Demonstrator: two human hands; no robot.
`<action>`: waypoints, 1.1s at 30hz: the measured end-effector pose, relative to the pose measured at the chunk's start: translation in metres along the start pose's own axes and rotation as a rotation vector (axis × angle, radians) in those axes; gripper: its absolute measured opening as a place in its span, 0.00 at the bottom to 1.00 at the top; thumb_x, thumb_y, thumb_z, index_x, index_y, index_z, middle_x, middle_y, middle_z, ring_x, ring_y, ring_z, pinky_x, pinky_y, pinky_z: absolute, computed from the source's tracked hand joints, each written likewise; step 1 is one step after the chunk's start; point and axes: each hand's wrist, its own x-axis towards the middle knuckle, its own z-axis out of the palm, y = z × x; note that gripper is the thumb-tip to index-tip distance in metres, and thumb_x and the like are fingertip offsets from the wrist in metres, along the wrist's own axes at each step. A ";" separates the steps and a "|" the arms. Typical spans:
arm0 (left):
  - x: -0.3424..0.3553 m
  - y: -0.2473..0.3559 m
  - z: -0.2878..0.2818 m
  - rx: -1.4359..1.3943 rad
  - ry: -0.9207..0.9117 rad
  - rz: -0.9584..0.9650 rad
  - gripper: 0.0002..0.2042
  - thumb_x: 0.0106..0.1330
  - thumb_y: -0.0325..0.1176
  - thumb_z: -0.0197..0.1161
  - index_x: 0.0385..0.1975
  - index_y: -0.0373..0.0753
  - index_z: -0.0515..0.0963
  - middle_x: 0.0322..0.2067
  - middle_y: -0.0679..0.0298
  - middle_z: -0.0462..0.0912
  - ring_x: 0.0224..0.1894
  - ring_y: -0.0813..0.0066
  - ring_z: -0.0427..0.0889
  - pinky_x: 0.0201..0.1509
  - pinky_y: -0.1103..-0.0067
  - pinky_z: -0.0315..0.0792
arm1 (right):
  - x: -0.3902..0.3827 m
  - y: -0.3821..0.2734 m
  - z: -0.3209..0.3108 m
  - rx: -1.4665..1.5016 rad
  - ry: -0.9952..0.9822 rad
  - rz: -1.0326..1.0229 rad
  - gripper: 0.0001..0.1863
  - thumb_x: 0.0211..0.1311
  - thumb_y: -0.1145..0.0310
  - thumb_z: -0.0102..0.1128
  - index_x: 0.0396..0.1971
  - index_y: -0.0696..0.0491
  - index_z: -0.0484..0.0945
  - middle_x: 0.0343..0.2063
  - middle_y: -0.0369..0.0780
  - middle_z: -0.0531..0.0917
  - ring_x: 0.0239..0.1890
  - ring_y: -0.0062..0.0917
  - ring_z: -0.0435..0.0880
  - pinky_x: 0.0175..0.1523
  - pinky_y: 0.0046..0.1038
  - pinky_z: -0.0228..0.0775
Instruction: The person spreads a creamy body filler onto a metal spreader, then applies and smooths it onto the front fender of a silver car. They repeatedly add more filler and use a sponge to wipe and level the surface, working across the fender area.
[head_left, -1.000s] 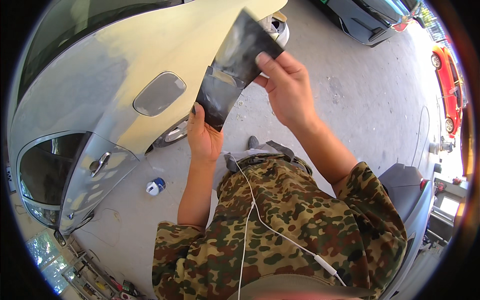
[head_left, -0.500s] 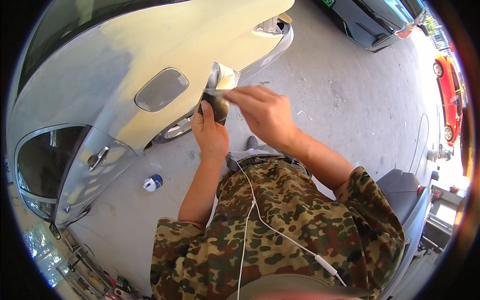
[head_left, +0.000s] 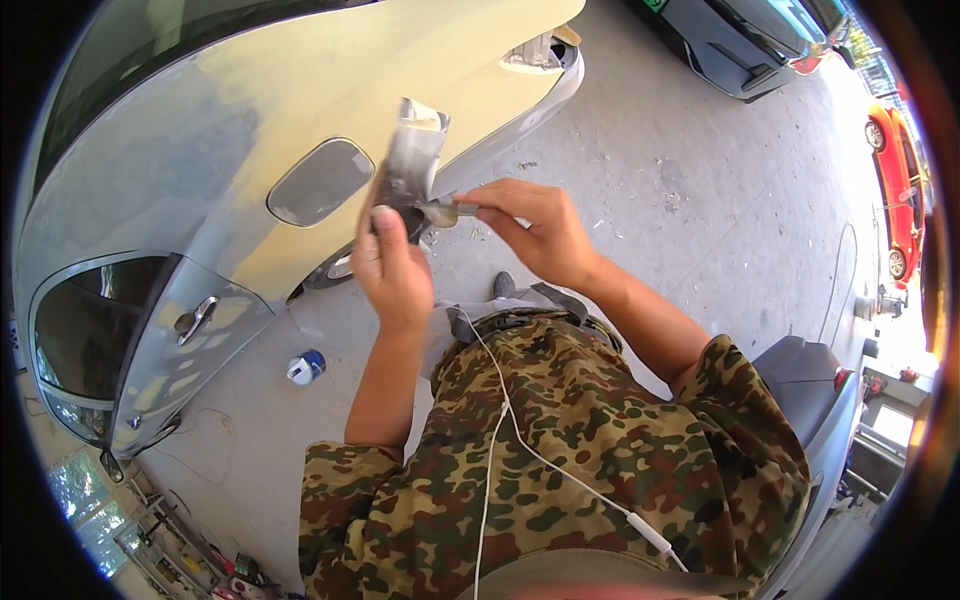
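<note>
My left hand (head_left: 395, 270) grips a flat dark piece (head_left: 408, 155) with a pale, smeared upper end, held upright in front of the car's body. My right hand (head_left: 530, 228) is closed on a thin grey flat item (head_left: 452, 207), whose left end meets the dark piece; it is too blurred to name. Behind them is the car body (head_left: 230, 80), patched in grey and cream, with a grey fuel flap (head_left: 320, 182) and a wheel (head_left: 336, 268) partly hidden low on it.
A blue-and-white can (head_left: 306, 366) lies on the grey floor (head_left: 680, 220). A dark car (head_left: 730, 40) stands at the upper right, a red car (head_left: 902, 195) at the far right, and a grey vehicle part (head_left: 800, 370) near my right elbow. Shelving (head_left: 170, 530) is at lower left.
The black square that my right hand held up high is no longer raised. Both hands came lower and closer; my left hand has since shifted left, and my right now holds the thin grey item.
</note>
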 end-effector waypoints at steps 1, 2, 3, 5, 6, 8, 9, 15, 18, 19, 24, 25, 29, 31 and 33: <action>0.003 0.001 -0.005 -0.097 -0.044 0.077 0.23 0.87 0.38 0.50 0.68 0.24 0.71 0.60 0.55 0.82 0.59 0.72 0.81 0.67 0.73 0.73 | 0.002 0.001 -0.004 0.042 -0.016 0.078 0.17 0.69 0.81 0.64 0.55 0.55 0.88 0.45 0.44 0.91 0.42 0.28 0.91 0.48 0.30 0.82; 0.005 0.002 -0.013 -0.167 -0.005 0.050 0.22 0.87 0.38 0.50 0.67 0.26 0.72 0.61 0.56 0.82 0.60 0.71 0.82 0.68 0.72 0.74 | 0.006 0.001 -0.009 0.144 0.023 0.379 0.15 0.75 0.78 0.61 0.58 0.58 0.85 0.47 0.41 0.91 0.44 0.22 0.89 0.52 0.30 0.81; 0.006 0.001 -0.020 -0.215 0.021 0.020 0.20 0.86 0.37 0.51 0.66 0.27 0.73 0.61 0.56 0.82 0.61 0.70 0.82 0.68 0.70 0.74 | 0.010 0.000 -0.013 0.439 0.214 0.474 0.15 0.78 0.74 0.60 0.59 0.61 0.83 0.48 0.37 0.90 0.45 0.20 0.87 0.54 0.31 0.82; 0.004 -0.006 -0.028 -0.482 -0.023 -0.171 0.19 0.85 0.39 0.54 0.65 0.31 0.74 0.62 0.58 0.82 0.63 0.69 0.82 0.70 0.68 0.75 | 0.028 0.000 -0.027 0.701 0.442 0.496 0.16 0.78 0.71 0.62 0.59 0.62 0.83 0.50 0.36 0.89 0.47 0.20 0.87 0.57 0.31 0.82; 0.003 -0.012 -0.031 -0.596 -0.003 -0.277 0.19 0.84 0.40 0.56 0.64 0.33 0.75 0.63 0.60 0.82 0.64 0.69 0.82 0.70 0.67 0.76 | 0.033 -0.003 -0.030 0.797 0.415 0.384 0.15 0.78 0.71 0.62 0.58 0.61 0.83 0.50 0.35 0.88 0.48 0.19 0.87 0.57 0.30 0.82; -0.007 -0.023 -0.031 -0.705 -0.103 -0.336 0.17 0.85 0.38 0.54 0.66 0.37 0.74 0.66 0.61 0.81 0.66 0.68 0.81 0.73 0.65 0.75 | 0.040 -0.011 -0.030 0.929 0.441 0.274 0.15 0.77 0.70 0.63 0.58 0.59 0.84 0.49 0.34 0.88 0.49 0.17 0.86 0.57 0.29 0.82; -0.010 -0.028 -0.030 -0.769 -0.088 -0.378 0.17 0.86 0.36 0.52 0.67 0.37 0.72 0.66 0.60 0.80 0.67 0.67 0.80 0.73 0.65 0.75 | 0.041 -0.015 -0.026 0.895 0.396 0.320 0.14 0.78 0.70 0.63 0.56 0.59 0.84 0.48 0.34 0.88 0.48 0.18 0.86 0.56 0.29 0.81; -0.011 -0.032 -0.029 -0.692 -0.061 -0.379 0.17 0.85 0.37 0.53 0.68 0.38 0.72 0.65 0.62 0.80 0.66 0.69 0.80 0.74 0.66 0.73 | 0.024 -0.021 -0.029 -0.085 -0.069 0.238 0.11 0.70 0.77 0.66 0.50 0.59 0.88 0.34 0.42 0.88 0.34 0.30 0.85 0.44 0.32 0.78; -0.008 -0.031 -0.029 -0.537 -0.020 -0.334 0.17 0.85 0.38 0.54 0.65 0.36 0.74 0.62 0.64 0.82 0.63 0.72 0.81 0.72 0.69 0.73 | 0.023 -0.014 -0.034 -0.347 0.117 -0.013 0.16 0.65 0.80 0.66 0.51 0.56 0.88 0.40 0.45 0.90 0.38 0.38 0.89 0.43 0.33 0.81; -0.008 -0.032 -0.029 -0.474 -0.009 -0.316 0.17 0.85 0.39 0.55 0.64 0.36 0.75 0.61 0.64 0.83 0.62 0.73 0.81 0.71 0.71 0.74 | 0.023 -0.013 -0.031 -0.410 0.249 -0.094 0.16 0.65 0.81 0.66 0.51 0.55 0.88 0.41 0.44 0.90 0.40 0.39 0.89 0.43 0.33 0.82; -0.013 -0.046 -0.021 -0.295 0.094 -0.212 0.16 0.85 0.38 0.55 0.61 0.32 0.77 0.58 0.61 0.84 0.59 0.75 0.82 0.67 0.76 0.75 | 0.018 -0.018 0.003 -0.464 -0.062 -0.261 0.22 0.56 0.82 0.68 0.52 0.50 0.89 0.45 0.39 0.90 0.40 0.36 0.91 0.42 0.34 0.84; -0.014 -0.047 -0.019 -0.252 0.111 -0.188 0.16 0.85 0.37 0.55 0.60 0.31 0.78 0.58 0.60 0.85 0.59 0.74 0.83 0.65 0.76 0.75 | 0.018 -0.019 0.004 -0.421 0.047 -0.225 0.22 0.56 0.82 0.67 0.52 0.50 0.89 0.45 0.39 0.91 0.40 0.36 0.91 0.42 0.34 0.84; -0.013 -0.039 -0.015 -0.182 0.043 -0.107 0.18 0.85 0.38 0.55 0.61 0.28 0.76 0.57 0.59 0.84 0.58 0.75 0.82 0.65 0.76 0.75 | 0.021 -0.021 0.005 -0.370 0.208 -0.212 0.21 0.58 0.82 0.67 0.51 0.51 0.89 0.44 0.39 0.91 0.39 0.37 0.91 0.40 0.33 0.83; -0.016 -0.033 -0.010 -0.472 0.318 -0.370 0.20 0.85 0.38 0.55 0.63 0.26 0.75 0.59 0.58 0.83 0.59 0.75 0.81 0.66 0.76 0.75 | 0.024 -0.021 0.003 -0.338 0.054 -0.179 0.20 0.59 0.83 0.66 0.51 0.52 0.88 0.44 0.39 0.91 0.37 0.38 0.90 0.39 0.33 0.83; -0.018 -0.031 -0.006 -0.436 0.330 -0.358 0.21 0.85 0.38 0.55 0.65 0.25 0.74 0.60 0.58 0.82 0.60 0.75 0.80 0.67 0.77 0.74 | 0.026 -0.020 0.003 -0.233 0.158 -0.130 0.20 0.61 0.84 0.65 0.53 0.54 0.88 0.45 0.42 0.90 0.38 0.37 0.91 0.40 0.32 0.83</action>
